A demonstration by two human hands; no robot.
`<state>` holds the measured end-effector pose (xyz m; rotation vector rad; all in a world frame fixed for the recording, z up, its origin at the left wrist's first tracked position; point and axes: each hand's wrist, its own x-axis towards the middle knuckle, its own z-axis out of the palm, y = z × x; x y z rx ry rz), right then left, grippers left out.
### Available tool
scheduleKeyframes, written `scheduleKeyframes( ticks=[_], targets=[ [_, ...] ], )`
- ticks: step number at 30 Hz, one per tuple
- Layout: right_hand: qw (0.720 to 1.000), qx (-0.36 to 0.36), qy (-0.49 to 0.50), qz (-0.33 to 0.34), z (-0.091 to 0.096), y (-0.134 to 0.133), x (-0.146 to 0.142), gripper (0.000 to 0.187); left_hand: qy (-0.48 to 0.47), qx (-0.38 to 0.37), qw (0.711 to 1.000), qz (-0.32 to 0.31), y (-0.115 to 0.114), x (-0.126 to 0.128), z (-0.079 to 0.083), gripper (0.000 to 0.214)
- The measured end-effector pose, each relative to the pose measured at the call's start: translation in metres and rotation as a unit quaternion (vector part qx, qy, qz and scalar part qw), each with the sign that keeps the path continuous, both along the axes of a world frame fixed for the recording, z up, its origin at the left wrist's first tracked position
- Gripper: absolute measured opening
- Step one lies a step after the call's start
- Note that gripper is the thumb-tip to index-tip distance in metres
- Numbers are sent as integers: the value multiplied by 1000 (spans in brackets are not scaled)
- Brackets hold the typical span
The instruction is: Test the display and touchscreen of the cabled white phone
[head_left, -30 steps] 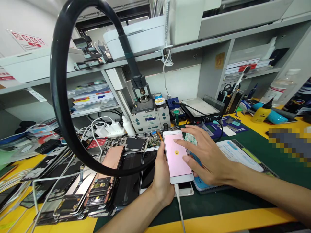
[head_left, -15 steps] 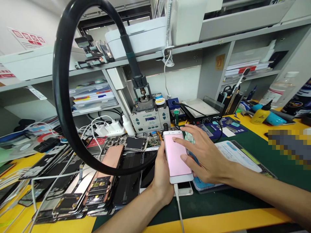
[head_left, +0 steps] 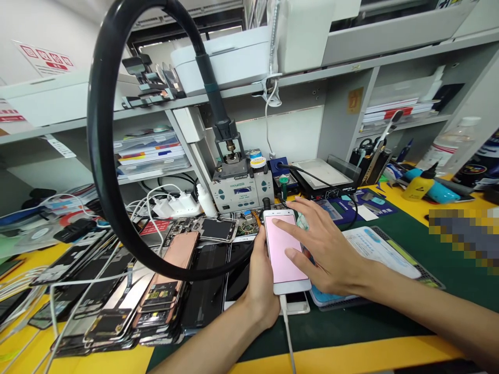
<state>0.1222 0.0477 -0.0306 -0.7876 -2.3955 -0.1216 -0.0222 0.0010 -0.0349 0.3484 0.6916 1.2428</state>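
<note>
A white smartphone (head_left: 286,262) with a lit, pale pink screen is held upright, tilted back, above the green mat. My left hand (head_left: 260,283) grips it along its left edge and from behind. A white charging cable (head_left: 287,327) is plugged into the phone's lower end and runs down to the front edge. My right hand (head_left: 327,249) hovers over the screen with its fingers spread, the index fingertip at the upper left of the display. Whether that fingertip presses the glass I cannot tell. Below the held phone lies another white phone (head_left: 298,304), partly hidden.
Stacks of phone parts (head_left: 163,296) cover the left of the bench. A thick black hose (head_left: 97,130) loops in front of a soldering station (head_left: 241,192). To the right lie a blue-and-white pad (head_left: 378,252), a yellow bottle (head_left: 420,184) and a tool holder (head_left: 374,163).
My right index finger and thumb have slid slightly left across the screen. The phone and my left hand stay nearly where they were; the view shifts a little.
</note>
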Motion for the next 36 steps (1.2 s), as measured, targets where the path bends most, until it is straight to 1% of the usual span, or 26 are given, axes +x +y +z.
scheduleKeyframes(
  ticks=[9,16,21,27,33,36],
  targets=[
    [1000,6,4,27,0,-1,-2,52,-6,20,1000,-4,0,-1,0,55],
    [999,9,15,50,1,-3,1,46,-12,14,1000,5,1,0,1,54],
    [997,15,32,73,1,-3,2,40,-19,14,1000,-1,1,0,-1,57],
    [992,31,70,102,2,-4,7,34,-24,8,1000,-13,0,0,1,53],
    [989,57,97,101,1,-2,12,31,-10,-8,1000,-25,-1,-2,2,46],
    [989,56,103,88,0,-1,14,30,0,-16,999,-41,-1,-2,1,52]
  ],
)
